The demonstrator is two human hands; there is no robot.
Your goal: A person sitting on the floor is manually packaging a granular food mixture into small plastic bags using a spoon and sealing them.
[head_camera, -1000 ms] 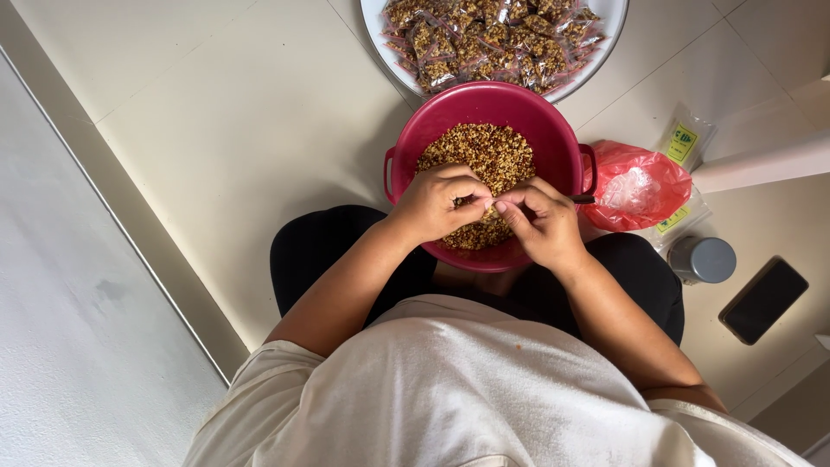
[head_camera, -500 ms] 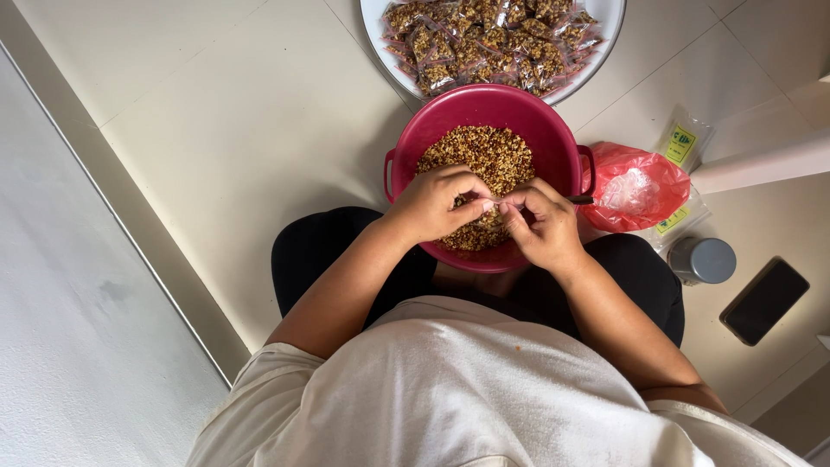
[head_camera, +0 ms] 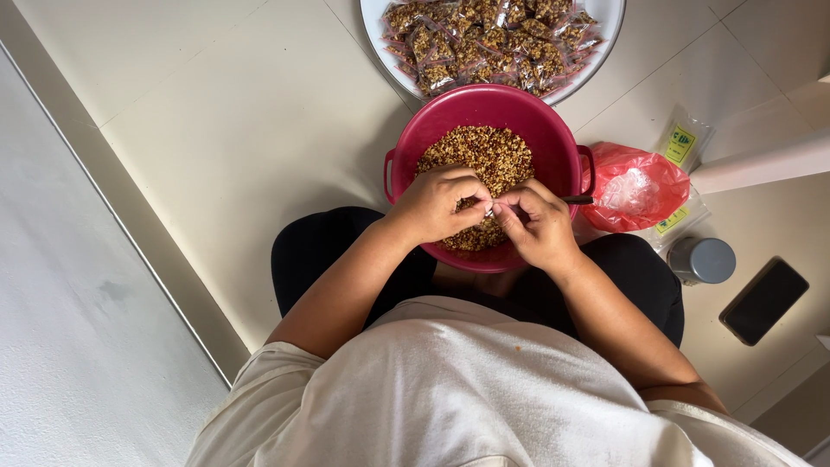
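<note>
Seen from above, near the centre of the frame, the person's left hand (head_camera: 437, 203) and right hand (head_camera: 538, 227) meet fingertip to fingertip over a round, deep pink plastic basin with small side handles (head_camera: 553, 143). Both hands are curled, with fingers pinched together on something very small between them; what it is cannot be told, though a thin dark stick-like handle (head_camera: 577, 200) pokes out to the right past the right hand. The basin sits just above the person's lap, in the upper middle of the frame, and holds a heap of brown and tan granular snack mix (head_camera: 484, 154). Directly above it, cut off by the top edge, is a wide round white tray (head_camera: 605, 35) piled with small clear packets filled with the same brown mix (head_camera: 484, 39). Just right of the basin lies a crumpled red plastic bag (head_camera: 635, 186), with clear flat pouches bearing yellow-green labels (head_camera: 681, 143) beside it. Lower right stand a small grey-lidded round container (head_camera: 702, 259) and a dark flat rectangular phone (head_camera: 764, 300). All of this rests on a floor of large pale cream tiles (head_camera: 225, 130). A pale grey wall (head_camera: 78, 329) fills the left side, meeting the floor along a diagonal skirting line. The person wears a white shirt and dark trousers, filling the bottom.
</note>
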